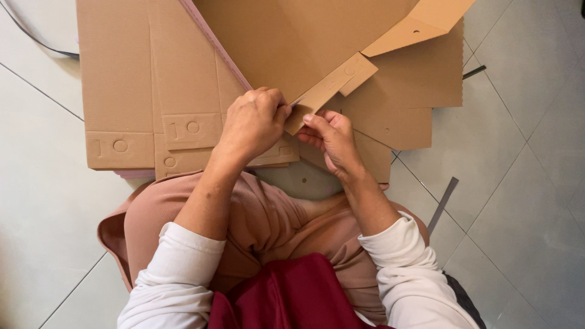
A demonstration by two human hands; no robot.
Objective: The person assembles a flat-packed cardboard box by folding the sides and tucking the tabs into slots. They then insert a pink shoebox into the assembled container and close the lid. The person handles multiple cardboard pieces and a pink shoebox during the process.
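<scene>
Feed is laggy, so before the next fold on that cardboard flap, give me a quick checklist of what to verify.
1. Left hand grips the flap edge: ok.
2. Right hand pinches the tabbed flap: ok.
3. Box panel raised clear of the flat cardboard stack: ok.
4. Tab seated in its slot: cannot tell, hidden by fingers.
5. Loose grey strip on the tile floor away from the hands: ok.

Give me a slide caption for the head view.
Both hands, left and right, pinch a cardboard flap above flat cardboard sheets.
</scene>
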